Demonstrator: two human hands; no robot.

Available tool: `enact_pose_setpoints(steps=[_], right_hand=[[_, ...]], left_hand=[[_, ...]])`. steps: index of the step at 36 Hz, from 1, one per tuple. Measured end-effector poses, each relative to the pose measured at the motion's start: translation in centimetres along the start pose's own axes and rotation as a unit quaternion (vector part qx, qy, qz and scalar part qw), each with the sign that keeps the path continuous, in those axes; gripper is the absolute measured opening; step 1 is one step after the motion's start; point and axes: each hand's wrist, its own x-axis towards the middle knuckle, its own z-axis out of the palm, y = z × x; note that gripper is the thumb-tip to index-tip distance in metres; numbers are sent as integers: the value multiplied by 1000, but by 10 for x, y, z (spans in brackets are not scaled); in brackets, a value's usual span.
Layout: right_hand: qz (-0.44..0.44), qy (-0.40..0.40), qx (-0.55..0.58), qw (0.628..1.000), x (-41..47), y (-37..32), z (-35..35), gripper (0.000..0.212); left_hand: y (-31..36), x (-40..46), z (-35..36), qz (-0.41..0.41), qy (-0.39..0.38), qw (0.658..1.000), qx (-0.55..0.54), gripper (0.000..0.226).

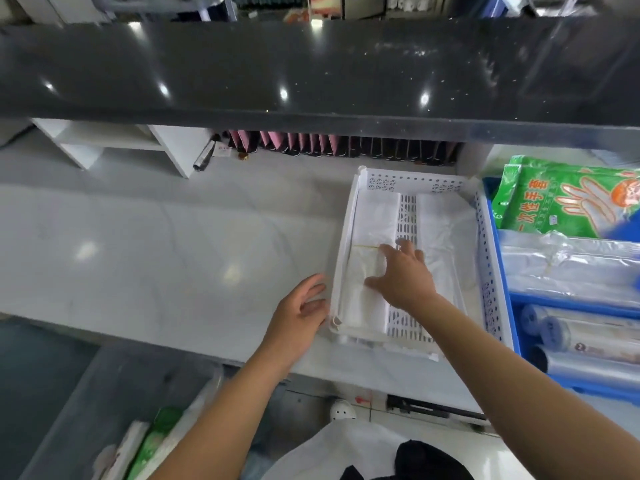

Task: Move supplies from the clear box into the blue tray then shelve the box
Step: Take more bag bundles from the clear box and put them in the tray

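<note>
Steadying the box [363,188] edge with my open left hand [302,308], my right hand [403,273] spreads loose fingers [385,251] on banded white bags [367,258], nothing gripped yet.

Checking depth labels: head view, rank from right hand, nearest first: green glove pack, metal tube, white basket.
1. White basket: right hand is inside it.
2. Green glove pack: in the blue tray, to the right.
3. Metal tube: far back left, under the counter.

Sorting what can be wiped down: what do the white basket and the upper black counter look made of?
White basket: likely moulded plastic, matte, with punched wall holes and a slotted floor. Black counter: seemingly polished stone or composite, glossy, speckled, reflecting ceiling lights.
</note>
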Motion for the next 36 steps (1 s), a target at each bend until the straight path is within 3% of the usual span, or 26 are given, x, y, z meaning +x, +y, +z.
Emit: enact_pose_setpoints(steps=[4, 9, 13, 16, 22, 27, 31, 36], right_hand=[[-42, 50, 29, 997, -26, -28, -20, 71], [-178, 81, 136, 971, -110, -100, -17, 64], [-293, 37, 133, 946, -184, -153, 38, 64], [-333, -47, 71, 939, -223, -175, 103, 67], [-312, -259, -124, 906, -262, -184, 212, 78], [-348, -284, -168, 878, -280, -213, 241, 77], [-385, -287, -185, 857, -279, -234, 259, 71], [-397, -322, -267, 817, -253, -267, 319, 70]], left_hand=[[-17, -41, -35, 27, 29, 999, 21, 47], [-63, -128, -99, 16, 135, 985, 107, 56], [-118, -205, -139, -30, 235, 950, 205, 69], [-161, -257, -154, -95, 284, 926, 230, 75], [-247, -346, -163, -236, 268, 921, 158, 84], [-285, -388, -161, -282, 303, 907, 83, 86], [-304, -397, -157, -289, 327, 900, 19, 84], [-340, -389, -161, -358, 326, 874, -48, 81]])
